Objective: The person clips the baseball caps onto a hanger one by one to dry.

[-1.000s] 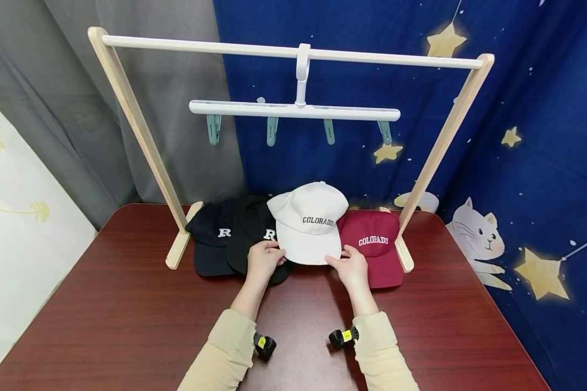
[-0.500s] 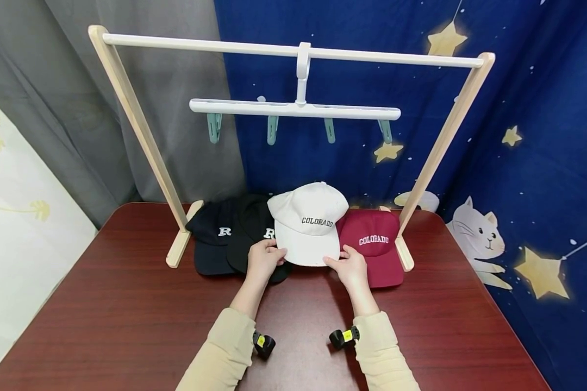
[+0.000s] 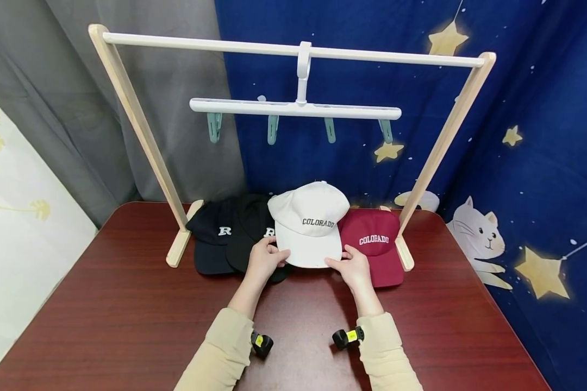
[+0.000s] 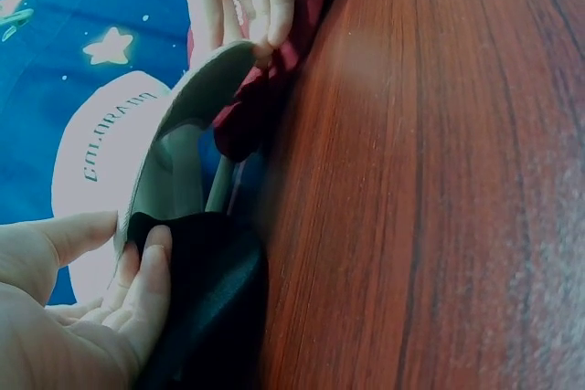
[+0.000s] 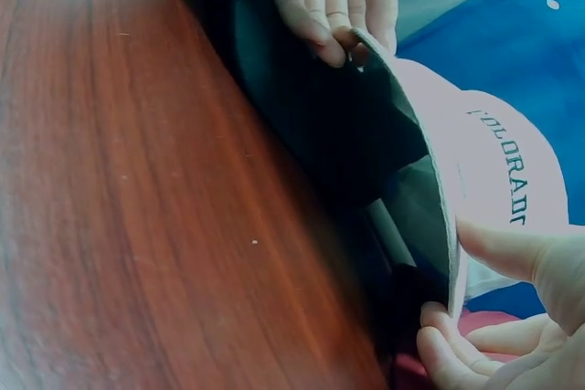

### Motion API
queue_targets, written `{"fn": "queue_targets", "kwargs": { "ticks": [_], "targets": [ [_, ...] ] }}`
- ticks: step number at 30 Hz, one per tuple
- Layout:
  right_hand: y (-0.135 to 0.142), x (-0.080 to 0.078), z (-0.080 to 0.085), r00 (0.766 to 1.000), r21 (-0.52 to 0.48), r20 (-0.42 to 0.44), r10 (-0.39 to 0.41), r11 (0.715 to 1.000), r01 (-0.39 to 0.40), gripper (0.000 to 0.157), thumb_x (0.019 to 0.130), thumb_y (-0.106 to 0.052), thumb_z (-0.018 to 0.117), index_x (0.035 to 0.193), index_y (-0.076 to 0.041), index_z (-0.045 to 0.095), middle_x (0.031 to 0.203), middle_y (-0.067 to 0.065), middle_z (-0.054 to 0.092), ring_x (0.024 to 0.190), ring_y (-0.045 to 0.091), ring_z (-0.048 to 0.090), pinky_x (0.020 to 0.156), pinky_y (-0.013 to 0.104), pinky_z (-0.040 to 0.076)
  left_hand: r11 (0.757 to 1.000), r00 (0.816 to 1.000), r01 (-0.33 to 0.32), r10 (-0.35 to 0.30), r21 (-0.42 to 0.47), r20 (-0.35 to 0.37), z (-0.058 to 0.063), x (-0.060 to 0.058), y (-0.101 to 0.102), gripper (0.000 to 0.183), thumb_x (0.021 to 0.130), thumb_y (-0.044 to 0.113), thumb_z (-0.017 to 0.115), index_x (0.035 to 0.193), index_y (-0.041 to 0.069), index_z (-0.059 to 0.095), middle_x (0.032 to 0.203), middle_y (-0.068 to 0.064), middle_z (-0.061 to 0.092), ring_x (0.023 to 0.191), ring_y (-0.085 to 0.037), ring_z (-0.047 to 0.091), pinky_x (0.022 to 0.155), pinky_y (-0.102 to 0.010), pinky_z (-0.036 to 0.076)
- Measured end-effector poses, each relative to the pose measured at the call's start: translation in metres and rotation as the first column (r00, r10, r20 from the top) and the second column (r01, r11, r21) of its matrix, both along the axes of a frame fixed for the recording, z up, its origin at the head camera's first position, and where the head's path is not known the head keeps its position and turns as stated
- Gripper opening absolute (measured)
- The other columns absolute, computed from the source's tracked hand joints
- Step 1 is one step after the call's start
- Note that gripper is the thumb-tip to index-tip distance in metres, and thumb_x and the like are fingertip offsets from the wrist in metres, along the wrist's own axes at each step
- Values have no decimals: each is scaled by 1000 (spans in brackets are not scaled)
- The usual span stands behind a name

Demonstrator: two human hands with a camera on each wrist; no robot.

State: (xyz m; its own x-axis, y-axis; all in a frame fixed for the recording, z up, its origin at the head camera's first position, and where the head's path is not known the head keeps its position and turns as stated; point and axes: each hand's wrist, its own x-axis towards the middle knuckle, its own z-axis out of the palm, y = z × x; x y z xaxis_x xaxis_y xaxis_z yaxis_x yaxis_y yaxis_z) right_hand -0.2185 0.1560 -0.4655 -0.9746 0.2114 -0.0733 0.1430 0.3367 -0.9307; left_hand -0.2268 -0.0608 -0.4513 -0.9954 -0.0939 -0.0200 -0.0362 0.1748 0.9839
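Note:
Both hands hold a white baseball cap (image 3: pixel 309 247) lettered COLORADO, its brim toward the person. My left hand (image 3: pixel 264 259) pinches the brim's left edge, thumb on top and fingers beneath, as the left wrist view shows. On the opposite edge my right hand (image 3: pixel 353 267) pinches the brim the same way. The wrist views show the brim raised above the table. Left of it lie a black cap (image 3: pixel 242 239) and a dark navy cap (image 3: pixel 210 258), each with a white R. A maroon cap (image 3: pixel 383 266) lies to the right, partly behind my right hand.
A wooden rack (image 3: pixel 147 136) stands over the caps on the reddish-brown table (image 3: pixel 127 315). From its top rod (image 3: pixel 200 44) hangs a white hanger (image 3: pixel 254 107) with several green clips (image 3: pixel 272 129). Grey and blue curtains (image 3: pixel 283 163) hang behind.
The white cap's brim has dipped very slightly toward the person, and the fingers have shifted a little on its edges. Both hands keep their pinch; the other caps lie as before.

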Motion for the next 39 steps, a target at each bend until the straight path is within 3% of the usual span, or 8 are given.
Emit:
{"fn": "queue_targets", "kwargs": {
  "ticks": [14, 24, 33, 39],
  "targets": [
    [3, -1, 6, 1000, -3, -12, -1, 1000, 1, 73, 78, -9, 79, 136, 13, 42, 111, 26, 57, 91, 30, 58, 76, 31, 48, 998, 999, 42, -41, 49, -18, -4, -3, -4, 52, 79, -4, 73, 125, -12, 50, 63, -5, 61, 49, -12, 59, 55, -28, 54],
    [0, -2, 5, 1000, -90, -19, 9, 996, -11, 65, 81, -2, 74, 135, 14, 42, 107, 24, 55, 75, 14, 61, 70, 27, 53, 997, 998, 59, -57, 53, -31, -2, -1, -9, 51, 78, -5, 73, 124, -12, 51, 62, -5, 60, 49, -13, 58, 54, -28, 53],
    [-3, -2, 6, 998, -97, -55, 21, 995, -26, 51, 81, 1, 73, 126, 12, 53, 98, 20, 58, 70, 9, 59, 64, 23, 51, 997, 998, 56, -55, 44, -18, 0, -1, -11, 52, 80, -4, 72, 126, -10, 50, 65, -5, 59, 51, -12, 58, 55, -27, 53],
    [-2, -4, 7, 997, -82, -69, 24, 996, -30, 50, 80, 1, 74, 125, 10, 54, 97, 19, 59, 68, 9, 59, 60, 20, 48, 998, 998, 56, -55, 27, -19, 0, -2, -12, 51, 80, -3, 72, 126, -10, 50, 65, -4, 59, 51, -12, 58, 56, -28, 53]
  ]
}}
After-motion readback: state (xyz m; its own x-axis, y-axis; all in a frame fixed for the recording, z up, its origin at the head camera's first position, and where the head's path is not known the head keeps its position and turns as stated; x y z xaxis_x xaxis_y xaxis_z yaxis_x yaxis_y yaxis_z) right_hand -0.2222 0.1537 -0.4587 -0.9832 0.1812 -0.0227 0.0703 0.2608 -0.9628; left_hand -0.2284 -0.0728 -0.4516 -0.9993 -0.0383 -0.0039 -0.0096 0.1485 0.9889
